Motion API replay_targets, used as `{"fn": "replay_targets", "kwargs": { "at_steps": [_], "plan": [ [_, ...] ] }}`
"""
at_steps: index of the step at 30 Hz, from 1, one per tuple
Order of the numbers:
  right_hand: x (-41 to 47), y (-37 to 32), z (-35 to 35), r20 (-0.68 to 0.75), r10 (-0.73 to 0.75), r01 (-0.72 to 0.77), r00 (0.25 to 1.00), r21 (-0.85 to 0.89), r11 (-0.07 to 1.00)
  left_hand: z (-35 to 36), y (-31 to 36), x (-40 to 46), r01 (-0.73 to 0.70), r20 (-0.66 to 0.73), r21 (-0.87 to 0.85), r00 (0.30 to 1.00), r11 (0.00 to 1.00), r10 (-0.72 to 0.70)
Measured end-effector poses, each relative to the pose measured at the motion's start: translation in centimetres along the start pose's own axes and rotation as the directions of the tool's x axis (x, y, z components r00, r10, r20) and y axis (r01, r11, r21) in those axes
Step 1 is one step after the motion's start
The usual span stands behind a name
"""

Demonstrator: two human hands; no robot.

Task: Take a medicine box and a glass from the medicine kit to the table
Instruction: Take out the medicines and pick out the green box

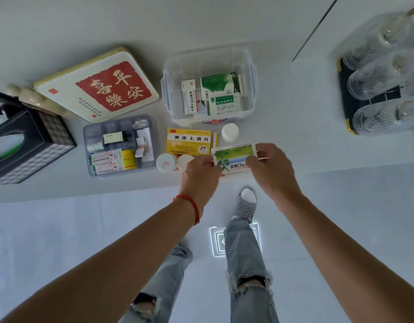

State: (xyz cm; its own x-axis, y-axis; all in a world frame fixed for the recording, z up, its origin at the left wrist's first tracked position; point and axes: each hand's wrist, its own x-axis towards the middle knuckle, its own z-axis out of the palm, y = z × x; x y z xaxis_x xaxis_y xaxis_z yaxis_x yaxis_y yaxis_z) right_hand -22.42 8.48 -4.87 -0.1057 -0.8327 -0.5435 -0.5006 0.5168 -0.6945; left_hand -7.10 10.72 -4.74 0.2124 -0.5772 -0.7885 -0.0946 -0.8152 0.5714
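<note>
The clear see-through plastic kit box (209,89) is looking smooth. The green and white cardboard medicine box (233,157) is looking a bit shiny. The ribbed clear drinking glasses (376,80) are sparkling. The pale smooth table top (306,113) is looking matt. The white floor tiles (61,229) are shining like glass.

bright, even light | floor (61,241) glare | edges warped, soft

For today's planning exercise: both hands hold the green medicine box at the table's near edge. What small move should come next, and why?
Probably lower the green medicine box onto the bare table and let go. The left hand and right hand both grip it, and the glasses remain on their tray at the right.
</note>
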Motion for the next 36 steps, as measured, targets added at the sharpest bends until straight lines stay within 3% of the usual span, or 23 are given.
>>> {"fn": "replay_targets", "kwargs": {
  "at_steps": [3, 7, 11, 16, 20, 24, 27, 29, 30, 31, 33, 35, 36],
  "plan": [
    [0.9, 2.5, 2.1, 0.081, 0.077, -0.07, 0.994, -0.079, 0.994, 0.5, -1.8, 1.5, 0.084, -0.005, 0.022, 0.996, 0.996, -0.083],
    [2.3, 4.5, 4.1, 0.14, 0.137, -0.118, 0.981, -0.137, 0.984, 1.5, -3.6, 3.3, 0.099, 0.057, 0.173, 0.992, 0.98, -0.11],
    [2.8, 5.0, 5.1, 0.115, 0.15, -0.136, 0.982, -0.122, 0.983, 2.4, -4.5, 4.1, 0.125, 0.06, 0.204, 0.988, 0.971, -0.14],
    [2.9, 4.9, 5.1, 0.134, 0.089, -0.069, 0.987, -0.147, 0.987, 2.5, -4.7, 3.3, 0.05, 0.036, 0.145, 0.998, 0.988, -0.056],
    [3.8, 5.3, 4.2, 0.134, 0.106, -0.074, 0.985, -0.226, 0.971, 2.7, -3.9, 1.7, -0.059, 0.029, 0.214, 0.998, 0.975, 0.054],
    [4.5, 3.9, 1.6, 0.005, 0.036, -0.033, 0.999, -0.27, 0.962, 2.1, -1.3, 0.1, -0.216, -0.067, 0.265, 0.968, 0.94, 0.241],
    [5.1, 0.9, -0.2, -0.136, -0.177, 0.151, 0.975, -0.181, 0.972, 0.7, 2.3, 0.6, -0.429, -0.166, 0.319, 0.852, 0.845, 0.496],
    [6.2, -1.4, -1.2, -0.191, -0.334, 0.313, 0.923, -0.131, 0.941, -0.5, 5.3, 2.7, -0.477, -0.238, 0.279, 0.807, 0.834, 0.541],
    [7.1, -2.4, -1.5, -0.195, -0.409, 0.387, 0.891, -0.144, 0.911, -0.9, 6.8, 4.4, -0.475, -0.243, 0.282, 0.805, 0.833, 0.541],
    [8.2, -3.3, -1.7, -0.175, -0.478, 0.446, 0.861, -0.193, 0.874, -1.2, 8.4, 6.3, -0.434, -0.209, 0.399, 0.815, 0.808, 0.54],
    [10.8, -4.9, -1.8, -0.076, -0.55, 0.504, 0.832, -0.313, 0.805, -1.3, 10.8, 10.5, -0.263, -0.101, 0.741, 0.866, 0.618, 0.49],
    [13.0, -5.9, -1.6, 0.065, -0.525, 0.508, 0.849, -0.374, 0.776, -0.9, 12.7, 13.0, -0.127, -0.063, 0.866, 0.931, 0.483, 0.359],
    [13.8, -5.9, -1.5, 0.12, -0.51, 0.512, 0.852, -0.395, 0.762, -0.6, 13.1, 14.2, -0.135, -0.027, 0.893, 0.936, 0.428, 0.352]
  ]
}}
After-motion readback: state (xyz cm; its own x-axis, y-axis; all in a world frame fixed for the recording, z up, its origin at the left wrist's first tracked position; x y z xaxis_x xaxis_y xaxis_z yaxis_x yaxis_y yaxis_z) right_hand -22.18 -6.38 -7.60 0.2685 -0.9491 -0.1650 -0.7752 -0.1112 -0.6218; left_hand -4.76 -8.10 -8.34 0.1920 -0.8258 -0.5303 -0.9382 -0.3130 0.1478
